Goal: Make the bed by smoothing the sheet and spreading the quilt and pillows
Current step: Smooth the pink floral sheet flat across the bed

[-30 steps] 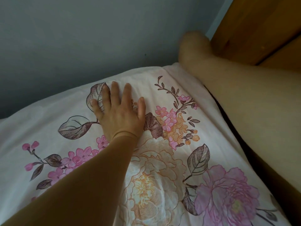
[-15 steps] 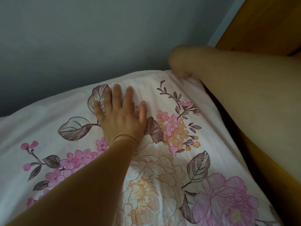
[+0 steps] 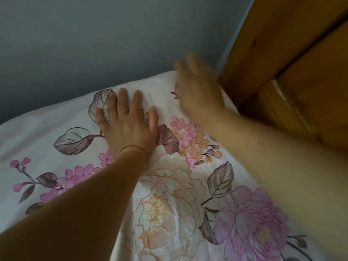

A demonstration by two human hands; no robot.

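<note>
Since a moment ago the right hand (image 3: 195,91) has come from the far corner onto the floral quilt (image 3: 169,194), blurred, its fingers wide and holding nothing. The quilt lies flat over the bed, reaching the grey wall (image 3: 94,44) and the wooden headboard (image 3: 301,72). The left hand (image 3: 128,125) presses flat, fingers spread, probably to keep the cloth in place during smoothing.

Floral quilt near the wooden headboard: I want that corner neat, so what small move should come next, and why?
Probably lay the right hand flat on the floral quilt and sweep toward the wooden headboard. It is blurred above the far corner with its fingers open, while the left hand presses flat, anchoring the fabric.
</note>
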